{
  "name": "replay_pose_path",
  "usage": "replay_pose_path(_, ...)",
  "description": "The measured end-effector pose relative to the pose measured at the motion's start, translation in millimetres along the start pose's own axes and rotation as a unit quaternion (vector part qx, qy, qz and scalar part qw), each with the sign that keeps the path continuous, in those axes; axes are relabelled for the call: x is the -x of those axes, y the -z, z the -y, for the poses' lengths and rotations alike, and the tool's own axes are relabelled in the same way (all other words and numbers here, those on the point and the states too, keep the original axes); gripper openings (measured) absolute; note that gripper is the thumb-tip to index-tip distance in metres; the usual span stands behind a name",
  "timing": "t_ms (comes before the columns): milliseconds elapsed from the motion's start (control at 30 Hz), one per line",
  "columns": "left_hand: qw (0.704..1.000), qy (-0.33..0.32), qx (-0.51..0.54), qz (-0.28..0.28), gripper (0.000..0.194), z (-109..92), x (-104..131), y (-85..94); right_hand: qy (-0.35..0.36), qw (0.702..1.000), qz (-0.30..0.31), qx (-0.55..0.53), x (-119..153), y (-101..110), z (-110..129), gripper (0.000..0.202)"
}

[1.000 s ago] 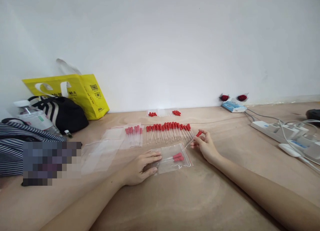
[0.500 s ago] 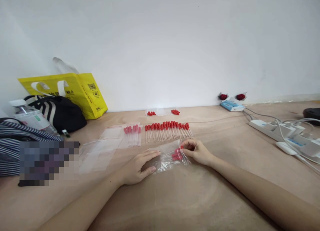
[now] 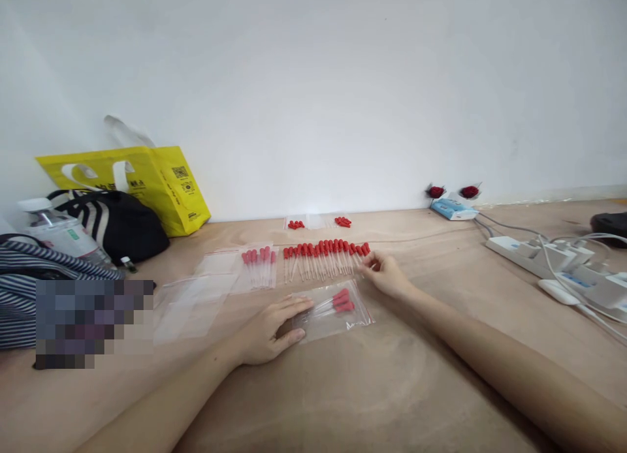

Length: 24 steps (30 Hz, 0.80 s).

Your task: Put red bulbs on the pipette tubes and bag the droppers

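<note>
A clear zip bag (image 3: 318, 326) lies on the table with a few red-bulbed droppers (image 3: 343, 301) inside. My left hand (image 3: 274, 329) holds down the bag's left end, fingers and thumb spread across it. At the right end of a row of red-bulbed droppers (image 3: 326, 247), my right hand (image 3: 386, 273) has its thumb and fingertips pinched on a dropper, whose stem is mostly hidden by the fingers. Left of that row, a filled clear bag (image 3: 258, 277) contains several more droppers.
Flat clear bags (image 3: 196, 303) lie at the left. Loose red bulbs (image 3: 343, 222) sit near the wall. A yellow bag (image 3: 181, 192), a black bag (image 3: 132, 224) and a bottle (image 3: 63, 228) stand far left. Power strips (image 3: 519, 247) with cables occupy the right, below a blue box (image 3: 453, 209).
My right hand has left the bag's opening and moved up to the row's right end, closing on a dropper there. The bag now lies flatter; my left hand stays on it.
</note>
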<state>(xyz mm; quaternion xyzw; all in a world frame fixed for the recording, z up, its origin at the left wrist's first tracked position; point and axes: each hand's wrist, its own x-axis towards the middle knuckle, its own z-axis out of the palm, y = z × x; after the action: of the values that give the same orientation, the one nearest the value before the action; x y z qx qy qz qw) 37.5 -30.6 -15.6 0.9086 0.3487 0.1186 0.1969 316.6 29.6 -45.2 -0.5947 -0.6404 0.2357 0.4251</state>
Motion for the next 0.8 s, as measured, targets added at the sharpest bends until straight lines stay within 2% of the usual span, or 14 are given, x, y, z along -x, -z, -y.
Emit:
replay_pose_path(33,1.0,0.001,0.001,0.001,0.045,0,0,0.2,-0.041,0.998,-0.031,0.044,-10,5,0,0.006)
replay_pose_path(133,1.0,0.007,-0.001,0.006,0.045,0,1,-0.1,-0.104,0.99,-0.054,0.082,-41,16,-2,0.012)
replay_pose_path(267,1.0,0.005,-0.003,0.01,0.044,2,1,-0.8,-0.182,0.978,-0.034,0.1,-68,13,-2,0.018)
replay_pose_path(433,1.0,-0.007,0.006,0.006,0.044,4,1,-1.5,-0.25,0.965,0.009,0.074,-81,8,-1,0.02)
replay_pose_path(567,1.0,-0.009,0.011,0.003,0.044,5,2,-2.3,-0.253,0.967,0.008,-0.004,-79,12,-4,0.021)
replay_pose_path(633,1.0,-0.009,0.014,0.001,0.043,5,2,-2.5,-0.233,0.971,-0.009,-0.056,-72,16,-5,0.032)
replay_pose_path(800,1.0,-0.005,0.013,0.002,0.043,3,2,-1.7,-0.177,0.971,-0.04,-0.157,-26,21,-1,0.059)
